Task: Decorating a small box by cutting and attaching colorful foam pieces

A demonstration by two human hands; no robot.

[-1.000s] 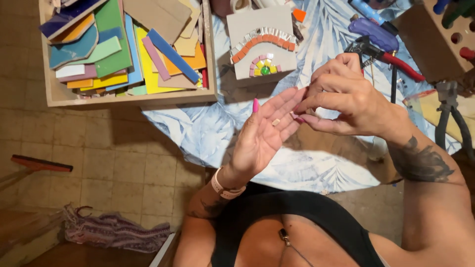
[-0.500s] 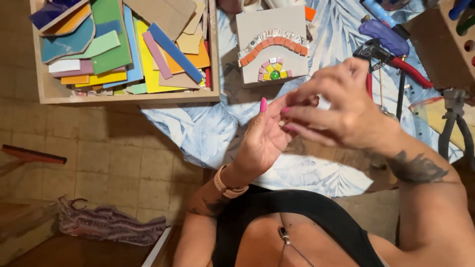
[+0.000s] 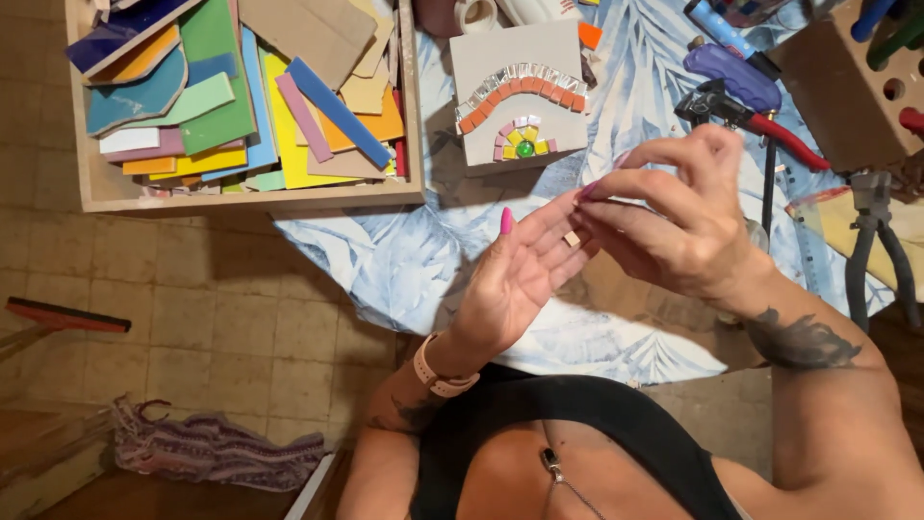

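My left hand (image 3: pixel 515 279) is raised palm up above the table edge, fingers straight and together. A small pale square tile chip (image 3: pixel 572 238) lies on its fingers. My right hand (image 3: pixel 674 217) hovers just right of it, with fingertips curled down onto the chip and the left fingers. Beyond the hands stands a grey square board (image 3: pixel 520 91) with a rainbow arch mosaic of clear, orange, pink and yellow chips around a green bead.
A wooden tray (image 3: pixel 241 197) of coloured tile sheets sits at the upper left. A blue leaf-print cloth (image 3: pixel 404 260) covers the table. Red-handled nippers (image 3: pixel 760 120), black pliers (image 3: pixel 876 241) and a cardboard tool holder (image 3: pixel 847 87) lie to the right. Below left is tiled floor with a rag (image 3: pixel 212 448).
My right hand has shifted over the left fingers and lowered its fingertips onto the small chip. The view has drifted slightly; the left hand stays palm up.
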